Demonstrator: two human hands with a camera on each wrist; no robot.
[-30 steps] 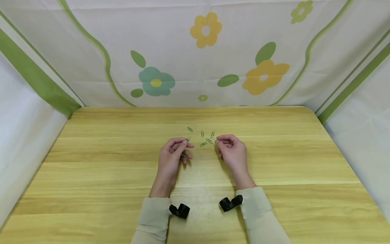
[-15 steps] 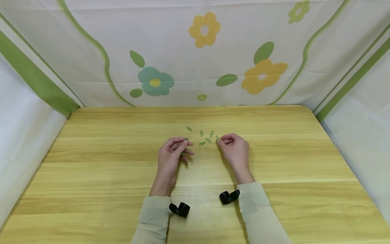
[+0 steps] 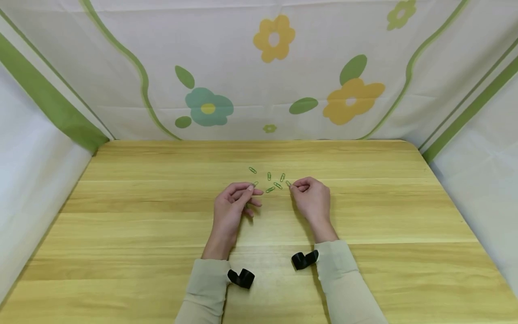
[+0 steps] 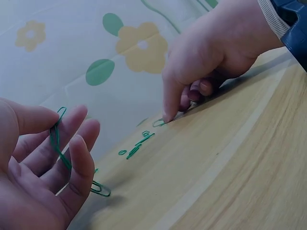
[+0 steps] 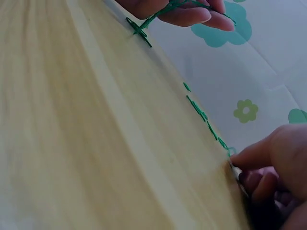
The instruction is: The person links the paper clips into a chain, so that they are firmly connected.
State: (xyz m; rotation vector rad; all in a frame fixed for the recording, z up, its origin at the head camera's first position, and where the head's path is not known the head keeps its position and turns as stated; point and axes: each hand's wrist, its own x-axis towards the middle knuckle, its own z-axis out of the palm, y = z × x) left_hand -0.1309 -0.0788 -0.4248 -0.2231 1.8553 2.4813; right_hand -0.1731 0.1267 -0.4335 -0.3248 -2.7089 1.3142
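At the left of a group of small green paper clips, my left hand (image 3: 234,204) pinches a green paper clip (image 3: 256,184) between thumb and index finger. In the left wrist view, that clip is the top of a linked paper clip chain (image 4: 56,139), which runs down across the fingers to a lower clip (image 4: 100,189) below the hand. My right hand (image 3: 313,200), on the other side, pinches a single paper clip (image 3: 288,183) at its fingertips, close over the table. Its other fingers are curled under. Between the hands lie several loose paper clips (image 3: 278,185).
One loose paper clip (image 3: 252,170) lies farther back, beyond the left fingertips. The wooden table (image 3: 384,211) ends at a white cloth (image 3: 251,90) printed with flowers. Black wrist cameras (image 3: 241,278) sit at both sleeve cuffs.
A paper clip has come into sight at my right fingertips, and that hand has shifted slightly right. My left hand has moved a little to the right, still pinching its clip.
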